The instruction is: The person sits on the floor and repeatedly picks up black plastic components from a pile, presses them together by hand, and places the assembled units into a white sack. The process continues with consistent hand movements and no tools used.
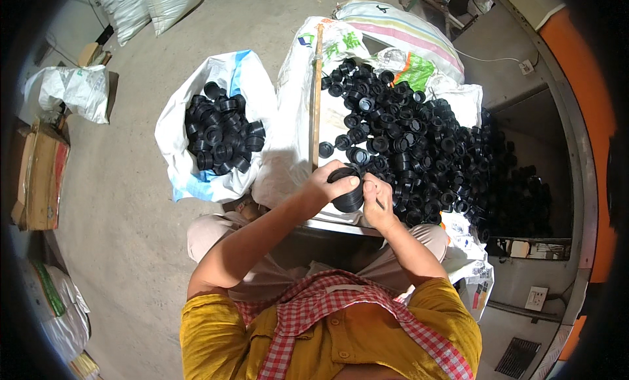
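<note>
In front of my lap, my left hand (327, 182) is wrapped round a black ribbed plastic cap (348, 200), its thumb laid over the top. My right hand (378, 200) is closed close against the cap's right side. A thin dark stick-like tool (380, 204) pokes out from its curled fingers; the rest of it is hidden in the fist. Just beyond both hands spreads a large heap of similar black caps (403, 141) on a white-covered work surface (335, 121).
A wooden strip (317, 98) edges the surface on its left. On the floor to the left stands an open white sack (171, 128) holding more black caps (223, 128). Full sacks (419, 36) lie behind the heap. A cardboard box (46, 177) sits far left; a machine's orange panel (586, 118) rises at right.
</note>
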`<control>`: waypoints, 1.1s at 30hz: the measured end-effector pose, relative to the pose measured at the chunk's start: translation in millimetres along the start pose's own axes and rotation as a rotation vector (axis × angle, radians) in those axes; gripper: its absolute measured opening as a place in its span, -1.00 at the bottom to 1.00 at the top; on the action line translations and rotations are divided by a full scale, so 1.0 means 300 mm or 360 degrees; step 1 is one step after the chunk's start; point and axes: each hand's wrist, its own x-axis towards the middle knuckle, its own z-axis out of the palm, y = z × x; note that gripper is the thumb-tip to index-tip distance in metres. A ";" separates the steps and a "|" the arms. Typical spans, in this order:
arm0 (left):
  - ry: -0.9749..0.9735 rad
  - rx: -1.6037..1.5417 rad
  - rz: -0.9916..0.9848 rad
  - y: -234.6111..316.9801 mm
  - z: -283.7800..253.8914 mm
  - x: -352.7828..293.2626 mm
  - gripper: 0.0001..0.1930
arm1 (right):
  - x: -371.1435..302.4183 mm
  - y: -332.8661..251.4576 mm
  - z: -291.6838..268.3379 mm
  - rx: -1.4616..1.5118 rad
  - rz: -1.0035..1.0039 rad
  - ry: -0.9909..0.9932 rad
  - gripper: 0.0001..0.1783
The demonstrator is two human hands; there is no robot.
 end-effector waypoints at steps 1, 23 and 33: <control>0.0000 0.0100 0.0098 0.001 0.005 -0.002 -0.71 | -0.004 0.002 -0.002 -0.0011 -0.0006 0.0017 -0.49; 0.0238 0.0209 0.0188 -0.004 0.043 -0.012 -0.65 | 0.033 0.011 0.032 0.0050 0.0120 0.0407 -0.53; 0.0215 0.1474 0.1187 -0.082 0.015 -0.008 -0.55 | 0.035 0.101 0.003 0.0333 0.0786 0.0162 -0.45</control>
